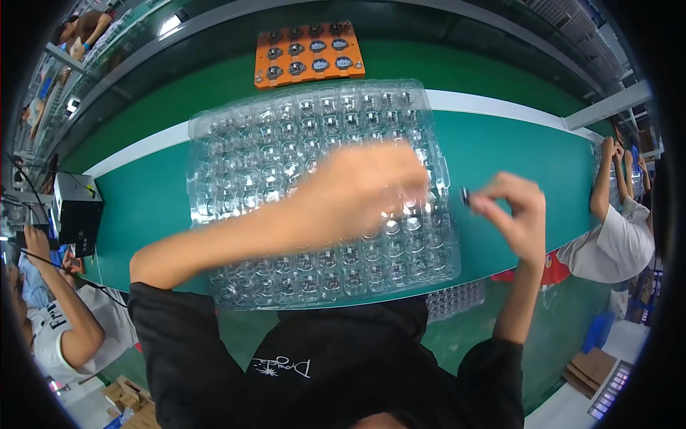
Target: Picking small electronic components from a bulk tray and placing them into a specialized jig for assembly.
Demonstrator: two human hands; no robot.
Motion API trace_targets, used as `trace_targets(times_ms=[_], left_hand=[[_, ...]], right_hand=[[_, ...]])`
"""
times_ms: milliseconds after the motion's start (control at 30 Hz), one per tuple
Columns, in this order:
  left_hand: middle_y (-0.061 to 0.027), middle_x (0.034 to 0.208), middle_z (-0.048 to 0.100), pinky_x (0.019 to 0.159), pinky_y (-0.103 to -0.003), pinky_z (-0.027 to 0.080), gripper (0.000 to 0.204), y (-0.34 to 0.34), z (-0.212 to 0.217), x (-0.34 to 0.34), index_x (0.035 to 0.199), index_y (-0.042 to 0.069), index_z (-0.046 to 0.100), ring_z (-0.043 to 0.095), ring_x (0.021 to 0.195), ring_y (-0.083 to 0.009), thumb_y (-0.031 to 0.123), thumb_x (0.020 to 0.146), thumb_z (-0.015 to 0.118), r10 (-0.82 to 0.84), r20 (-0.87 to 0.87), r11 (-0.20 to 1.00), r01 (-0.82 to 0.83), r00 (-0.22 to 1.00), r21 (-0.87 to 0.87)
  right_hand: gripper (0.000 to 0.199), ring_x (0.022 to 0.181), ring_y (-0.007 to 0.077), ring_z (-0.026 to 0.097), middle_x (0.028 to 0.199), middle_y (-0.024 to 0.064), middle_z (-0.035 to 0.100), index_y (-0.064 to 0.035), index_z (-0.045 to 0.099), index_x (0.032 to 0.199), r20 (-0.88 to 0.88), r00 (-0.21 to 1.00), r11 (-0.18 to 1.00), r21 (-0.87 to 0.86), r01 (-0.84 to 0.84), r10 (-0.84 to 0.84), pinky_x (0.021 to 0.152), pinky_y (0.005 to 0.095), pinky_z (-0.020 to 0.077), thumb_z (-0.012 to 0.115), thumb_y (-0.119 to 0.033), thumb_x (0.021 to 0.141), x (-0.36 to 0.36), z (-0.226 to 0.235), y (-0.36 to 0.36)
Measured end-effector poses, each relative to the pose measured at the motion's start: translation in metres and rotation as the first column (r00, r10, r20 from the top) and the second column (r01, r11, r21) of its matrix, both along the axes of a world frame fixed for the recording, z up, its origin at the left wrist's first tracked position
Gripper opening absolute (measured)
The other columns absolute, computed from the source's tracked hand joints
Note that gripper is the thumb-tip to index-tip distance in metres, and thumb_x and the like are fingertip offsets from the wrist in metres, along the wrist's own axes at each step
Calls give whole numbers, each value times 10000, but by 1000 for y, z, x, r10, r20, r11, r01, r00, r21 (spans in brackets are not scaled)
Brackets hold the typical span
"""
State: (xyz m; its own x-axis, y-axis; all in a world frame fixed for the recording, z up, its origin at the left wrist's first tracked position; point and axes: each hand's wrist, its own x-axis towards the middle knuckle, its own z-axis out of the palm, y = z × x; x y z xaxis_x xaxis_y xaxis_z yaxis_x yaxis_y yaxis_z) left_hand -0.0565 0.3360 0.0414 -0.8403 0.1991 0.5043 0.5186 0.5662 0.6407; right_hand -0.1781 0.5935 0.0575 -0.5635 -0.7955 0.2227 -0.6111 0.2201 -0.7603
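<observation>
A clear plastic blister tray [221,164] with rows of round pockets lies on the green work surface in front of me, small shiny metallic parts in many pockets. My left hand [375,175] reaches across the tray over its right side, blurred by motion. Its fingers look curled together and point down, so whatever they hold is hidden. Just off the tray's right edge, my right hand [516,211] pinches a small dark part [466,196] with a light edge between thumb and forefinger. That part is too small to name more exactly.
Behind the tray, an orange fixture plate [311,70] carries rows of small metallic parts, some seats showing pale shapes. A black-and-white box [77,207] stands at the left. Another clear tray [457,300] shows below the front edge. Co-workers sit on both sides.
</observation>
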Motion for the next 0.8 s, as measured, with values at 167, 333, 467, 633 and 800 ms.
trace_targets(times_ms=[167, 333, 467, 633, 800], left_hand=[[-72, 887, 698, 686, -283, 512, 167, -134, 7, -69, 967, 1, 695, 639, 745, -165, 163, 928, 699, 282, -40, 945, -285, 959, -162], [-112, 840, 683, 679, -326, 500, 187, -205, -26, -102, 986, -11, 678, 614, 704, -202, 156, 906, 700, 421, -65, 845, -417, 905, -335], [-129, 795, 692, 679, -366, 508, 184, -207, -32, -114, 1001, 14, 693, 654, 704, -254, 172, 906, 690, 479, 61, 813, -417, 876, -406], [-138, 782, 700, 690, -383, 520, 182, -211, -30, -111, 996, 16, 698, 673, 716, -306, 177, 912, 680, 493, 81, 804, -418, 866, -423], [-155, 788, 704, 697, -396, 527, 183, -226, -41, -107, 1002, 17, 715, 673, 723, -334, 172, 915, 671, 443, 13, 815, -396, 896, -423]], right_hand=[[214, 795, 114, 662, 865, 65, 712, 49, 711, 965, 112, 984, 989, -76, -127, 135, 737, 258, 551, 691, -163, 951, -71, 3, -108], [200, 730, 262, 714, 818, 154, 737, -24, 765, 934, -226, 967, 986, -83, -141, 119, 708, 346, 549, 728, -200, 847, -129, -34, -242], [171, 804, 324, 710, 843, 147, 740, -59, 782, 925, -322, 945, 999, 12, -53, 54, 786, 399, 559, 733, -194, 833, -140, -57, -291], [179, 809, 313, 708, 867, 135, 742, -65, 786, 935, -349, 936, 998, 68, -15, 38, 783, 401, 556, 746, -211, 840, -138, -68, -311], [164, 805, 338, 697, 855, 150, 731, -69, 790, 912, -384, 922, 996, 84, -23, 54, 783, 418, 553, 752, -203, 825, -130, -69, -320]])
